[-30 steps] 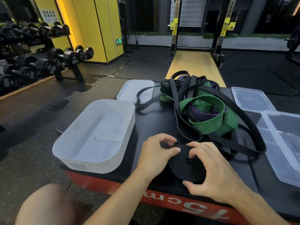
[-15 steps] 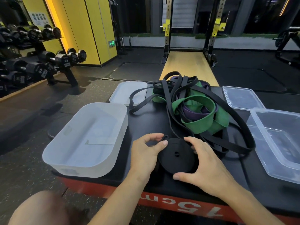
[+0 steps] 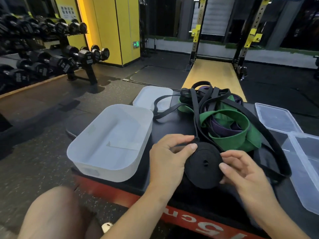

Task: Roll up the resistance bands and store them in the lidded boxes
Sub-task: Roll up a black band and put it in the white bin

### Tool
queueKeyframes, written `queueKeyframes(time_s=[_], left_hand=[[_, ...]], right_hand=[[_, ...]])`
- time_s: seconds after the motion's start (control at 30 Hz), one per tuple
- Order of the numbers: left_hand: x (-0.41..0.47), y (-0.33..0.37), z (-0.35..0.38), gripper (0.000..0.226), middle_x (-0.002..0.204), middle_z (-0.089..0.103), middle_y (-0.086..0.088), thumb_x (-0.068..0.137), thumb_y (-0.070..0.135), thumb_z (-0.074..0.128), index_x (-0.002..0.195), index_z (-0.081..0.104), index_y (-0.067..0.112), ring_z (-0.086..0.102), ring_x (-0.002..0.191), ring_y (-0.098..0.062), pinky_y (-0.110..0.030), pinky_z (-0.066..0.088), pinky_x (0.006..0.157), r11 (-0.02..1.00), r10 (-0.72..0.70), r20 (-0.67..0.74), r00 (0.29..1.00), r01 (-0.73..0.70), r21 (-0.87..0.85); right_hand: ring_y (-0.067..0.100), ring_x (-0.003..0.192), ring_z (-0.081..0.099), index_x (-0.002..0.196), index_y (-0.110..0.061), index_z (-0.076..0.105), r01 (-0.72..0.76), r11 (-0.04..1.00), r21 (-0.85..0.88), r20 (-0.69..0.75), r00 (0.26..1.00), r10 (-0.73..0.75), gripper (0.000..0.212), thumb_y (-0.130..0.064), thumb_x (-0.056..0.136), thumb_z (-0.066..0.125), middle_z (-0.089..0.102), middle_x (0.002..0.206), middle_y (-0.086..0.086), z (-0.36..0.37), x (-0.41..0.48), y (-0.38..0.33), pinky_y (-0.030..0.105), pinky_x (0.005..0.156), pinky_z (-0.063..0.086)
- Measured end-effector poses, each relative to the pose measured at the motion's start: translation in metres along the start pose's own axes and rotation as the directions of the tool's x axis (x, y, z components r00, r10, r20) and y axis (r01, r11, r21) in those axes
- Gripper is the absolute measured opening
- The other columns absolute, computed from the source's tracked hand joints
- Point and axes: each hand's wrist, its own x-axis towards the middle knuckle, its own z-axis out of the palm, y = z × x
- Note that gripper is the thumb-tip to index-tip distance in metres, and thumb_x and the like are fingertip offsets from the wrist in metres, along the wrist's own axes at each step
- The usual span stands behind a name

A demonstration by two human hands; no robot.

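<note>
A tightly coiled black resistance band roll (image 3: 203,165) is tilted up on the black platform (image 3: 172,125). My left hand (image 3: 168,157) grips its left side, thumb on its top edge. My right hand (image 3: 241,168) holds its right edge with curled fingers. The roll's loose tail runs up into a tangled pile of black, green and purple bands (image 3: 224,121) just behind. A white open box (image 3: 110,142) stands at the left, its white lid (image 3: 151,97) behind it. A clear box (image 3: 309,163) sits at the right, with a clear lid (image 3: 274,118) behind that.
The platform's red front edge (image 3: 198,221) is near my body, and my knee (image 3: 57,213) is at the lower left. A dumbbell rack (image 3: 51,61) lines the left wall. A squat rack (image 3: 221,40) stands beyond the platform on the gym floor.
The black roll has been lifted from lying flat to tilted up between both hands, and it looks larger. The view has shifted slightly to the left.
</note>
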Motion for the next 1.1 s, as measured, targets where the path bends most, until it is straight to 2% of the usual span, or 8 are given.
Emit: queueKeyframes(time_s=[0.1, 0.2, 0.3, 0.5, 0.63, 0.8, 0.97, 1.1], left_hand=[[0.009, 0.016, -0.010, 0.021, 0.099, 0.077, 0.017, 0.083, 0.014, 0.084, 0.094, 0.082, 0.031, 0.071, 0.092, 0.004, -0.011, 0.052, 0.082, 0.999, 0.027, 0.039, 0.999, -0.028, 0.043], [0.024, 0.031, -0.028, 0.019, 0.098, 0.078, 0.014, 0.081, 0.016, 0.086, 0.091, 0.083, 0.032, 0.071, 0.095, 0.003, -0.011, 0.052, 0.084, 0.997, 0.034, 0.034, 0.999, -0.037, 0.063], [0.037, 0.048, -0.053, 0.019, 0.095, 0.080, 0.006, 0.081, 0.011, 0.086, 0.096, 0.084, 0.023, 0.075, 0.094, -0.011, -0.033, 0.059, 0.092, 0.999, 0.029, 0.026, 0.999, -0.030, 0.034], [0.070, 0.066, -0.119, 0.016, 0.092, 0.080, 0.003, 0.082, 0.007, 0.084, 0.094, 0.083, 0.017, 0.076, 0.092, -0.018, -0.041, 0.062, 0.090, 0.990, 0.016, -0.073, 0.997, -0.006, 0.143], [0.081, 0.051, -0.158, 0.014, 0.091, 0.080, 0.006, 0.082, 0.008, 0.084, 0.087, 0.084, 0.021, 0.075, 0.095, -0.019, -0.047, 0.060, 0.093, 0.967, -0.015, -0.158, 0.987, 0.055, 0.248], [0.082, 0.029, -0.186, 0.012, 0.087, 0.078, 0.014, 0.080, 0.015, 0.086, 0.085, 0.083, 0.026, 0.072, 0.095, -0.009, -0.043, 0.058, 0.094, 0.912, 0.007, -0.252, 0.968, 0.097, 0.398], [0.077, 0.022, -0.185, 0.010, 0.085, 0.077, 0.017, 0.081, 0.020, 0.086, 0.081, 0.083, 0.030, 0.071, 0.089, -0.002, -0.030, 0.058, 0.084, 0.875, -0.011, -0.277, 0.961, 0.143, 0.463], [0.076, 0.022, -0.185, 0.014, 0.085, 0.077, 0.016, 0.081, 0.020, 0.087, 0.078, 0.082, 0.033, 0.072, 0.087, -0.005, -0.033, 0.059, 0.081, 0.846, -0.029, -0.274, 0.961, 0.170, 0.506]], right_hand=[[0.013, 0.076, 0.068, 0.094, -0.026, 0.076, -0.037, 0.977, 0.210, 0.012, 0.999, 0.035, 0.064, -0.055, 0.043, 0.100, 0.074, 0.089, 0.010, 0.004, 0.011, -0.006, 0.020, 0.062, 0.057], [0.013, 0.073, 0.069, 0.088, -0.026, 0.080, -0.063, 0.973, 0.221, 0.053, 0.997, 0.052, 0.073, -0.062, 0.028, 0.100, 0.073, 0.082, 0.006, 0.019, 0.027, -0.019, 0.021, 0.065, 0.058], [0.015, 0.078, 0.071, 0.090, -0.024, 0.078, -0.073, 0.981, 0.177, 0.130, 0.990, 0.050, 0.056, -0.051, 0.045, 0.099, 0.076, 0.086, 0.007, 0.043, 0.045, -0.040, 0.027, 0.069, 0.058], [0.015, 0.077, 0.069, 0.106, -0.011, 0.067, -0.084, 0.996, -0.027, 0.345, 0.934, 0.088, 0.020, 0.002, 0.091, 0.070, 0.075, 0.080, 0.001, 0.108, 0.089, -0.070, 0.027, 0.066, 0.057], [0.016, 0.075, 0.067, 0.110, -0.012, 0.066, 0.015, 0.957, -0.289, 0.488, 0.863, 0.134, 0.022, 0.001, 0.093, 0.069, 0.075, 0.093, 0.016, 0.152, 0.115, -0.079, 0.022, 0.065, 0.055], [0.001, 0.064, 0.064, 0.113, -0.021, 0.062, 0.259, 0.771, -0.582, 0.637, 0.734, 0.234, 0.026, -0.011, 0.092, 0.072, 0.077, 0.089, 0.003, 0.194, 0.135, -0.082, 0.010, 0.054, 0.044], [0.010, 0.094, 0.064, 0.118, -0.025, 0.063, 0.464, 0.543, -0.700, 0.693, 0.625, 0.360, 0.026, -0.023, 0.093, 0.071, 0.074, 0.106, -0.005, 0.221, 0.149, -0.083, 0.024, 0.072, 0.049], [0.015, 0.109, 0.067, 0.122, -0.019, 0.066, 0.342, 0.702, -0.625, 0.726, 0.587, 0.360, 0.027, -0.017, 0.095, 0.070, 0.074, 0.118, -0.001, 0.234, 0.153, -0.077, 0.024, 0.089, 0.054]])
